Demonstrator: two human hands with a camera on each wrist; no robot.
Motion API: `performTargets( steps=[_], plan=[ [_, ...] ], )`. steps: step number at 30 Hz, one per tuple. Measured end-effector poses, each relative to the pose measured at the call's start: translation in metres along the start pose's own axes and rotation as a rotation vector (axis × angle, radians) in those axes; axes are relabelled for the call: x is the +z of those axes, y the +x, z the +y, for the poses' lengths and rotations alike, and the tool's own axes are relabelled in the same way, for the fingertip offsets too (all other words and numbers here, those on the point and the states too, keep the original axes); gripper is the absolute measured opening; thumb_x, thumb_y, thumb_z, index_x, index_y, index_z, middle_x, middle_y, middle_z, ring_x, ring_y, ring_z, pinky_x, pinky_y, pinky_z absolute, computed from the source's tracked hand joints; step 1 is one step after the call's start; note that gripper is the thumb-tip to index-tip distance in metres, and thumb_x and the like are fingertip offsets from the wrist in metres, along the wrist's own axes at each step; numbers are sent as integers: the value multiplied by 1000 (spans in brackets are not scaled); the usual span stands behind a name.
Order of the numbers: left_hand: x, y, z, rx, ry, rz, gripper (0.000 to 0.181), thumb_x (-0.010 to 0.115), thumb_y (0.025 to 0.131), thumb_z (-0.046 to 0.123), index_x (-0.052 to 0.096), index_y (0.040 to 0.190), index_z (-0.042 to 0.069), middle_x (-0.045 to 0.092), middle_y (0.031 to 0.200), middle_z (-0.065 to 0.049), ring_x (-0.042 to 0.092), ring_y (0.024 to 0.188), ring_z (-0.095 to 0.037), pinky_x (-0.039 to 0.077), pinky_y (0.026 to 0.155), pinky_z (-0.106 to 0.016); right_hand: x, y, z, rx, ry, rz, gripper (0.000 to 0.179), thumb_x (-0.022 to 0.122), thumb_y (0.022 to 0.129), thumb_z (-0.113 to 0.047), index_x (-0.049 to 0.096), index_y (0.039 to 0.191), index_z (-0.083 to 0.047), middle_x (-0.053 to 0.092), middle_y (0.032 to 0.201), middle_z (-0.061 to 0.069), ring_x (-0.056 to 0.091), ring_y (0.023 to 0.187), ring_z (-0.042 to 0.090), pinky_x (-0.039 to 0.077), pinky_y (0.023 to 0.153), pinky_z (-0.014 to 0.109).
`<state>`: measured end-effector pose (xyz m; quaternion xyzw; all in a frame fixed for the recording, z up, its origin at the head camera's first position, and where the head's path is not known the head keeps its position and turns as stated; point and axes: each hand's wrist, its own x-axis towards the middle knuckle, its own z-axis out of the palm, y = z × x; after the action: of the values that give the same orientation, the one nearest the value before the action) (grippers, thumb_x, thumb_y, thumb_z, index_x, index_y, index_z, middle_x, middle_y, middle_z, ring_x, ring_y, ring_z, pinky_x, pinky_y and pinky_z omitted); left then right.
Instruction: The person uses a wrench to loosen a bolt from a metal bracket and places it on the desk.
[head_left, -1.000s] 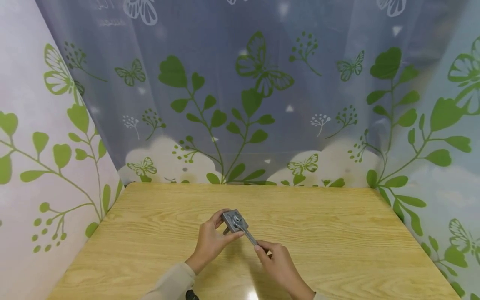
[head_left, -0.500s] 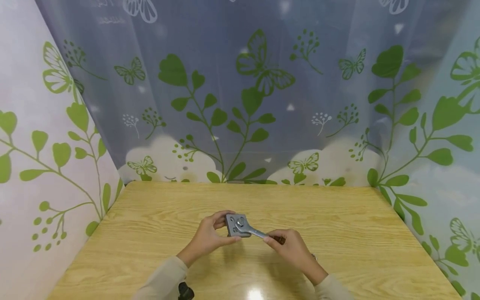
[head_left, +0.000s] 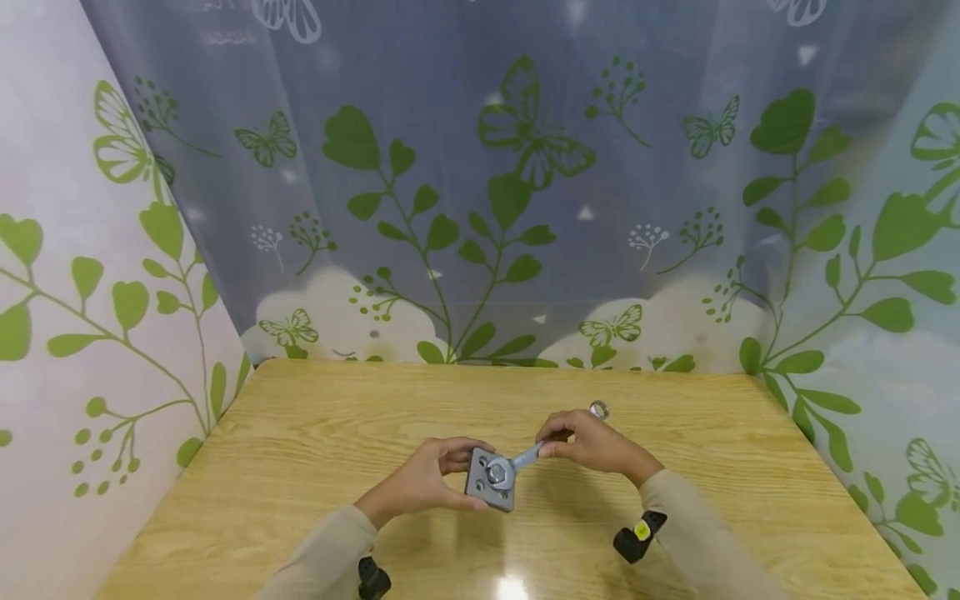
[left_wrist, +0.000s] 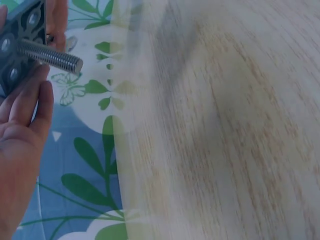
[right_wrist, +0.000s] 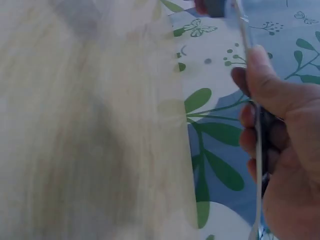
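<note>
A square grey plate (head_left: pixel 492 498) with holes is gripped by its edges in my left hand (head_left: pixel 412 485). Through it runs a bolt, its hex head (head_left: pixel 496 473) facing up toward the head view. The bolt's threaded shank (left_wrist: pixel 52 57) sticks out of the plate's other side in the left wrist view. Around the bolt head sits one end of a ring wrench (head_left: pixel 527 457). My right hand (head_left: pixel 596 442) grips the wrench's shaft, fingers curled round it. The wrench's far ring (head_left: pixel 599 409) shows beyond that hand.
Both hands are above a wood-grain table (head_left: pixel 337 408). A printed curtain (head_left: pixel 420 250) with leaves and butterflies stands along its back and sides. A dark wrist strap with a yellow mark (head_left: pixel 641 532) is on the right sleeve.
The wrench has swung counterclockwise about the bolt, from pointing down-right to up-right. My right hand has moved up and right with it. The left hand has dropped slightly and the plate has tilted.
</note>
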<state>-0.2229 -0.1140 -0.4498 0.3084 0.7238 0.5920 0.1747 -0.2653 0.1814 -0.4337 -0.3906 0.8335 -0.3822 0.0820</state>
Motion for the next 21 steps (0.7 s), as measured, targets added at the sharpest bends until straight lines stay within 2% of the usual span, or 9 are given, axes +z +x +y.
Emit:
performTargets(
  steps=[5,10,15,21],
  plan=[
    [3,1,-2,-11,-31,-76,64,83,75,11,54,131,3,61,127,-10,61,115,-16,44,104,-35,-17,19,-5,-77,-50,-139,14,66,90,-21,70,96,-10,66,90,-1,59,82,7,54,74,28],
    [6,2,-2,-33,-35,-141,66,83,75,13,53,132,3,63,125,-9,61,115,-15,44,105,-34,-25,33,-13,-126,-112,-221,17,69,86,-25,71,93,-10,67,89,-2,59,82,6,53,76,25],
    [6,2,-1,-35,-54,-167,66,83,75,15,53,132,3,63,125,-9,60,115,-15,43,105,-37,-27,39,-19,-118,-141,-256,14,71,85,-24,71,91,-11,66,87,-4,60,81,5,54,77,26],
    [6,1,-2,-47,-52,-185,63,82,76,11,54,132,4,64,124,-8,61,115,-16,44,104,-27,-27,39,-21,-110,-148,-260,15,72,84,-22,73,92,-10,67,86,-4,62,81,5,54,77,24]
  ],
)
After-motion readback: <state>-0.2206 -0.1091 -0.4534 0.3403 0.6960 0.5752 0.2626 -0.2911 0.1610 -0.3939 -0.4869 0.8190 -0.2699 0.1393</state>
